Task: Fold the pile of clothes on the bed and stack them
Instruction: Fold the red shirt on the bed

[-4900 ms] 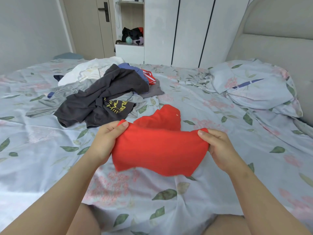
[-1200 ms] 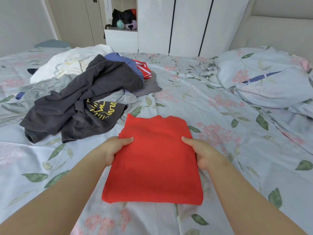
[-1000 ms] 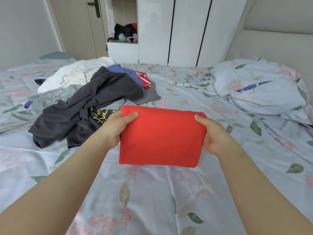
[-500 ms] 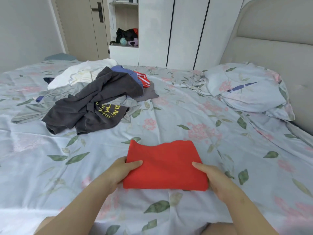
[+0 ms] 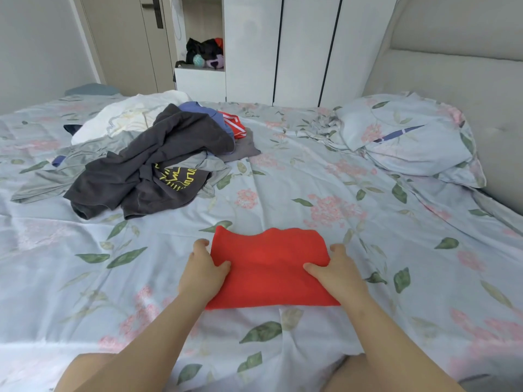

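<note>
A folded red garment (image 5: 268, 264) lies flat on the floral bed sheet (image 5: 311, 176) just in front of me. My left hand (image 5: 202, 271) holds its left edge, thumb on top and fingers curled beside and under the cloth. My right hand (image 5: 338, 271) holds the right edge the same way. The pile of unfolded clothes (image 5: 147, 159) lies at the far left: a dark grey shirt with a yellow print on top, with white, blue, red-striped and grey pieces under and behind it.
A pillow (image 5: 407, 137) in the same floral cover lies at the far right against the padded headboard (image 5: 458, 69). White wardrobe doors (image 5: 300, 46) and an open shelf with soft toys (image 5: 205, 55) stand behind the bed. My knees show at the bottom edge.
The red garment went from held up in the air to folded and laid flat on the sheet near me. Both hands stayed on its side edges throughout.
</note>
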